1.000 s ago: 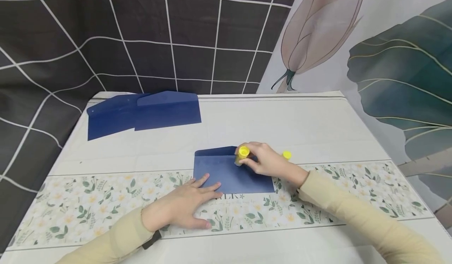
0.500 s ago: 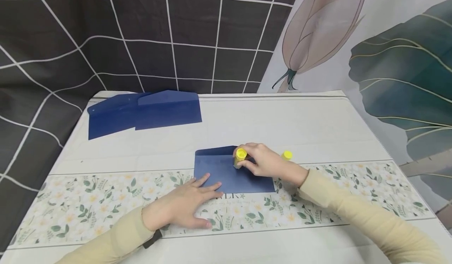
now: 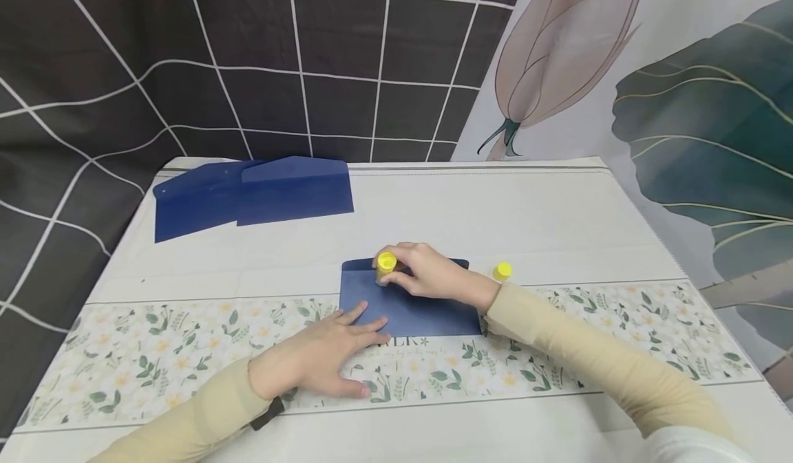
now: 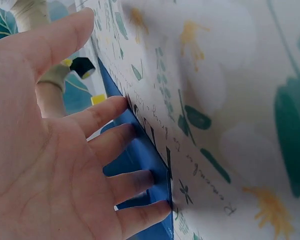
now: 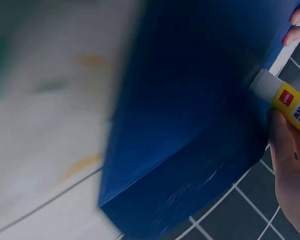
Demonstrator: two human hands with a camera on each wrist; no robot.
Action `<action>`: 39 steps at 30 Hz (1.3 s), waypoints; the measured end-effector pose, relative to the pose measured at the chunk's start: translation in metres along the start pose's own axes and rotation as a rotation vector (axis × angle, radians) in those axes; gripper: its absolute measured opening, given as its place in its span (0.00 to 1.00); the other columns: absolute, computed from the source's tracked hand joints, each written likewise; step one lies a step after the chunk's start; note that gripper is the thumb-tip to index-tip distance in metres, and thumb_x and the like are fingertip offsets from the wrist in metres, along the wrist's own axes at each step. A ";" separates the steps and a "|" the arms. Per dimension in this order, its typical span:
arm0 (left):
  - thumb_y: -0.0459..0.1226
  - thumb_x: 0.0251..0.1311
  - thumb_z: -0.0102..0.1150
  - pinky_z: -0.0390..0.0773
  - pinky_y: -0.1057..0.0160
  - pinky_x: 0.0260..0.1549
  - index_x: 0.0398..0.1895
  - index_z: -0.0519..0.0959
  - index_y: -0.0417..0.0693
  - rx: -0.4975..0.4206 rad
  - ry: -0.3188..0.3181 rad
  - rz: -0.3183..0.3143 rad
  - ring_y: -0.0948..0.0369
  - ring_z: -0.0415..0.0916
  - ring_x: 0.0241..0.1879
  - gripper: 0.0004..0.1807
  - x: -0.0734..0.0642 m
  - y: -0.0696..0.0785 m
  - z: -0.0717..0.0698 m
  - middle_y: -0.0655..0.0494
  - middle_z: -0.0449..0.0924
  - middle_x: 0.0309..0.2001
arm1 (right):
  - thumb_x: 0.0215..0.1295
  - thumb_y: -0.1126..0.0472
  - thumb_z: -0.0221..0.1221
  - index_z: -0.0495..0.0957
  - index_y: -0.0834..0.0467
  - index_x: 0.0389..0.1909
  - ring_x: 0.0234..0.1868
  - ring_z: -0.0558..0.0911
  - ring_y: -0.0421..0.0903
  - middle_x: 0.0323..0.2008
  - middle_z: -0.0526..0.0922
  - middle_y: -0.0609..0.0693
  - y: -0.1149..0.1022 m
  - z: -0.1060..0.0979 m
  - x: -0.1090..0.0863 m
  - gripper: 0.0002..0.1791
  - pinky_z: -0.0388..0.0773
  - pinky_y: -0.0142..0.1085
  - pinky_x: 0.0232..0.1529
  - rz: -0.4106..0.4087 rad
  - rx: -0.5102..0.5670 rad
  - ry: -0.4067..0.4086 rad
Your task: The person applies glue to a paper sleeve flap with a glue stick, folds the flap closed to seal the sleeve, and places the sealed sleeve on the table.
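A dark blue envelope point(image 3: 427, 315) lies with its flap unfolded away from the person. My left hand point(image 3: 325, 356) spreads its straight fingers onto the envelope's near left corner; in the left wrist view the fingertips point(image 4: 162, 207) rest along its edge. Between thumb and fingers my right hand point(image 3: 430, 274) grips a yellow glue stick point(image 3: 386, 266), held nearly upright over the upper left of the envelope. In the right wrist view its white end point(image 5: 266, 86) is down at the blue paper. Pale streaks mark the flap point(image 5: 185, 195). The right fingers' far side is hidden.
The glue stick's yellow cap point(image 3: 502, 270) stands on the tablecloth point(image 3: 495, 208) to the right of the envelope. Two more blue envelopes point(image 3: 297, 195) overlap at the back left, flaps unfolded. Behind the table hangs a dark checked curtain point(image 3: 334, 105).
My right hand has slid left with the glue stick, from the envelope's middle toward its left side. The left hand stays put.
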State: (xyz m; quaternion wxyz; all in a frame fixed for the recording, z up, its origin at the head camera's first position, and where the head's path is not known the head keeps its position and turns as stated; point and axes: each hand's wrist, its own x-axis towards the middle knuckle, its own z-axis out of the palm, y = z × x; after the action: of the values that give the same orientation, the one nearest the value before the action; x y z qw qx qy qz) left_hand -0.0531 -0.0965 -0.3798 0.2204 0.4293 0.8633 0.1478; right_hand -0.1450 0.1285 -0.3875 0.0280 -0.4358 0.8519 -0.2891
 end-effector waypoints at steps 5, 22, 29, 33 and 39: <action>0.58 0.53 0.63 0.58 0.37 0.67 0.69 0.67 0.55 0.004 0.001 0.000 0.41 0.47 0.74 0.40 0.000 0.000 0.000 0.54 0.59 0.73 | 0.66 0.56 0.59 0.77 0.57 0.48 0.39 0.81 0.37 0.35 0.82 0.44 -0.005 0.009 0.023 0.13 0.80 0.31 0.43 -0.019 0.025 -0.035; 0.57 0.52 0.63 0.59 0.38 0.66 0.68 0.68 0.54 0.018 0.013 0.000 0.40 0.48 0.73 0.40 -0.001 0.001 0.000 0.53 0.60 0.73 | 0.66 0.56 0.59 0.77 0.56 0.45 0.41 0.82 0.38 0.36 0.83 0.44 -0.005 0.003 0.004 0.11 0.80 0.32 0.46 -0.009 -0.026 0.004; 0.58 0.53 0.63 0.59 0.38 0.67 0.68 0.67 0.54 0.017 0.006 0.004 0.39 0.48 0.73 0.40 0.000 0.001 0.001 0.53 0.59 0.73 | 0.64 0.59 0.61 0.78 0.58 0.44 0.41 0.84 0.41 0.38 0.85 0.48 0.010 -0.015 -0.046 0.10 0.82 0.35 0.43 0.073 -0.092 0.112; 0.57 0.53 0.63 0.59 0.38 0.67 0.69 0.67 0.54 0.020 0.006 0.004 0.39 0.48 0.73 0.40 -0.001 0.001 -0.001 0.53 0.59 0.73 | 0.64 0.61 0.61 0.78 0.58 0.44 0.39 0.83 0.41 0.40 0.85 0.49 0.015 -0.025 -0.069 0.09 0.82 0.34 0.40 0.132 -0.090 0.146; 0.57 0.53 0.63 0.59 0.38 0.67 0.69 0.67 0.54 0.030 0.012 0.011 0.39 0.49 0.73 0.40 -0.001 0.001 -0.002 0.52 0.59 0.73 | 0.63 0.61 0.62 0.78 0.59 0.43 0.37 0.84 0.40 0.40 0.85 0.48 0.021 -0.037 -0.093 0.09 0.82 0.27 0.37 0.204 -0.088 0.159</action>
State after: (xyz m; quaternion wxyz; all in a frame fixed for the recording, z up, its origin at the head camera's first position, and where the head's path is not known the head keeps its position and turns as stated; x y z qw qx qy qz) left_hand -0.0522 -0.0969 -0.3773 0.2079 0.4363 0.8644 0.1385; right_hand -0.1136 0.2257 -0.3864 -0.0294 -0.3236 0.9031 -0.2809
